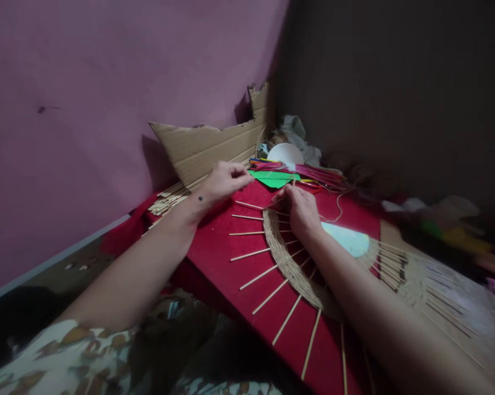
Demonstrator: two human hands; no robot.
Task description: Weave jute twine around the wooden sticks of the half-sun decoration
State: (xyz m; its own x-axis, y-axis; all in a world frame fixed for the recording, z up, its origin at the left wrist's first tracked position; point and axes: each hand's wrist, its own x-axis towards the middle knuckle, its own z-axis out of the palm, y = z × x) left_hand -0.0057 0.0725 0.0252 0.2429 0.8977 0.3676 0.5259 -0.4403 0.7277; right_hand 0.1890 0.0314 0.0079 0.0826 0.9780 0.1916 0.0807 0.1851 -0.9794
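A fan-shaped piece of thin sticks (266, 269) lies on the red cloth, with a curved band of woven twine (286, 262) running across the sticks. My right hand (302, 211) is closed at the far end of this band, fingertips pinched on twine (293, 180), a short bit of which stands up above them. My left hand (226, 181) hovers to the left, past the tips of the sticks, thumb and fingers pressed together; whatever they hold is too fine to make out. My right forearm hides the inner part of the fan.
Red cloth (231, 285) covers the work surface. Behind are a green leaf-shaped piece (274, 178), pink strips (317, 174), a white bowl-like item (285, 153) and torn cardboard (214, 148). Loose sticks (169, 198) lie left; another woven stick piece (395, 269) lies right.
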